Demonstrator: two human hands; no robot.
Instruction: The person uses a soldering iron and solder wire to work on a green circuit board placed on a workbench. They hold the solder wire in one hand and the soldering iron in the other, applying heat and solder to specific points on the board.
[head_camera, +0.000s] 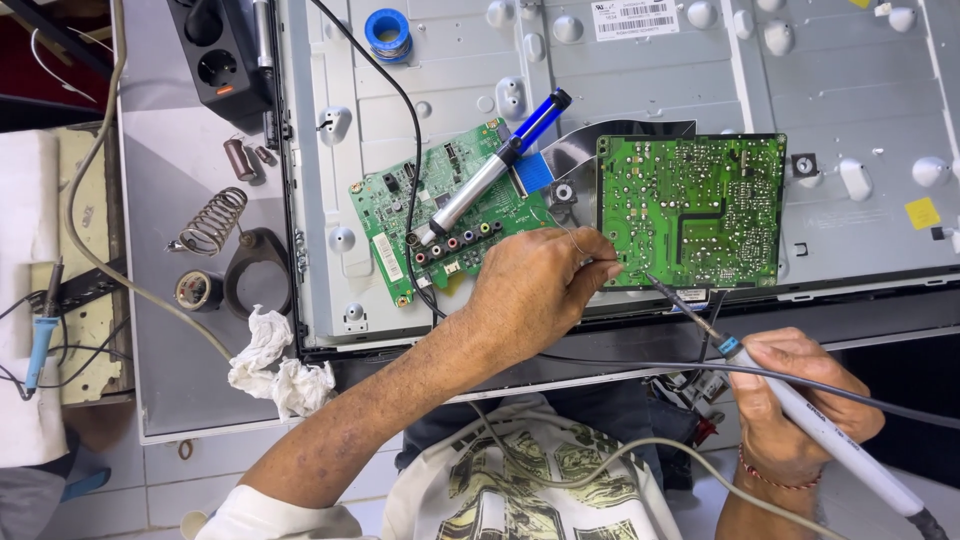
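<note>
My left hand (535, 285) pinches a thin solder wire (568, 236) at the lower left corner of the square green circuit board (690, 210). My right hand (790, 395) grips a white soldering iron (830, 440). Its tip (665, 292) points at the board's lower edge, close to my left fingertips. A second, smaller green board (440, 205) lies to the left, with a blue and silver desoldering pump (490, 170) resting across it. Both boards sit on the grey metal back panel (640, 80) of a flat screen.
A black power strip (220, 50) lies at the top left. A coiled iron stand (212, 222), a tape roll (198, 290) and crumpled white tissue (275, 365) lie left of the panel. A blue solder spool (388, 32) sits at the top. Another blue-handled iron (40, 335) lies far left.
</note>
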